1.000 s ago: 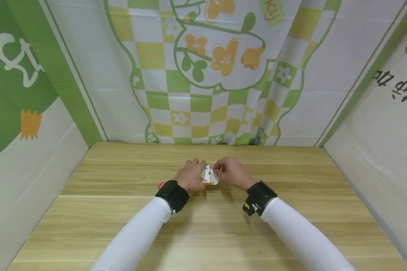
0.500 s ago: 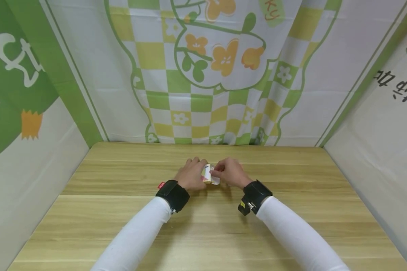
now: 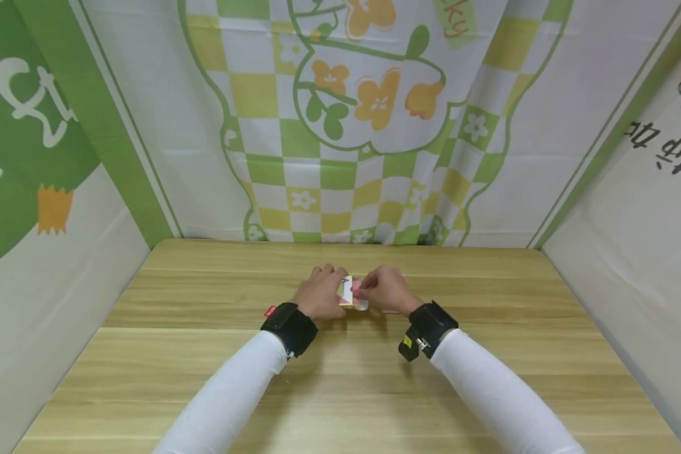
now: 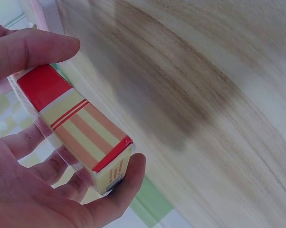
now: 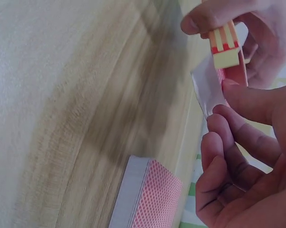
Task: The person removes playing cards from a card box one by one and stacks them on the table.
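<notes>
My left hand (image 3: 320,295) grips a small playing-card box (image 3: 346,291) near the middle of the table, with fingers curled round its far side and an end. Red and cream stripes show on the box's narrow side (image 4: 81,128) in the left wrist view. Its mouth points toward my right hand (image 3: 391,291), and a white flap (image 5: 207,88) hangs out there. A red-backed playing card (image 5: 221,74) peeks from the opening; my right thumb and index finger pinch at it, partly covering it. Whether it is one card or more, I cannot tell.
A stack of red-backed playing cards (image 5: 157,194) lies on the wooden table (image 3: 340,391) by my right hand, mostly hidden in the head view. A patterned curtain (image 3: 363,189) hangs along the table's back edge, with printed cloth walls at both sides.
My right hand has shifted slightly left to the box's mouth. Red-pink now shows at the opening, where white showed before. The left hand keeps the box in nearly the same place.
</notes>
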A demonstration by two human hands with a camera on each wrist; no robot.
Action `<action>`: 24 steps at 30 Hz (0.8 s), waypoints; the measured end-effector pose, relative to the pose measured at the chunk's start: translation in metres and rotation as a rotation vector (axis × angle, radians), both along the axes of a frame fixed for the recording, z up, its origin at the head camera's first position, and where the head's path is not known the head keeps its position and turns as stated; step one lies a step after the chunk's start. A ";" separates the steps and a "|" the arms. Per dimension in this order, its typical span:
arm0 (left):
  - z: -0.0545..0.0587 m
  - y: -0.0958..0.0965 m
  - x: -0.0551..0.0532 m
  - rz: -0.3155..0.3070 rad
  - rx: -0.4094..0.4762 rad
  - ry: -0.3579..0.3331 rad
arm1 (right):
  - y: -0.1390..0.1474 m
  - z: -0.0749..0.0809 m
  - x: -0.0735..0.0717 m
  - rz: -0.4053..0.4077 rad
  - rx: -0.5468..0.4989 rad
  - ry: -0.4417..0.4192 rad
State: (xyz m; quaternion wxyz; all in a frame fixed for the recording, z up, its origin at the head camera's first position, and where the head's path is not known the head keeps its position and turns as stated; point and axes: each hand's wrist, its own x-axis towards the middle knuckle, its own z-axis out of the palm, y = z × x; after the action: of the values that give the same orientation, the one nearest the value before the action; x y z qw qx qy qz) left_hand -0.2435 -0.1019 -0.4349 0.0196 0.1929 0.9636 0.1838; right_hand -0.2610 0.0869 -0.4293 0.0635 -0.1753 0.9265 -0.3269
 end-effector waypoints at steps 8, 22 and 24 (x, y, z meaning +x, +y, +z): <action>-0.001 -0.004 0.000 0.011 0.003 -0.005 | 0.013 0.003 -0.003 -0.042 -0.075 -0.131; 0.000 -0.007 0.000 0.004 0.008 -0.005 | 0.026 0.005 -0.002 -0.057 -0.105 -0.161; 0.000 -0.007 0.000 0.006 0.002 -0.011 | 0.025 0.006 -0.002 -0.045 -0.068 -0.105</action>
State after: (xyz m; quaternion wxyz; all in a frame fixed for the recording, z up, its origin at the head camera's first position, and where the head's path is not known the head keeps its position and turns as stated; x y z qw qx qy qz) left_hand -0.2430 -0.1084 -0.4350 0.0243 0.1892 0.9639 0.1860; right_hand -0.2625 0.1119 -0.4230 0.0986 -0.1392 0.9139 -0.3683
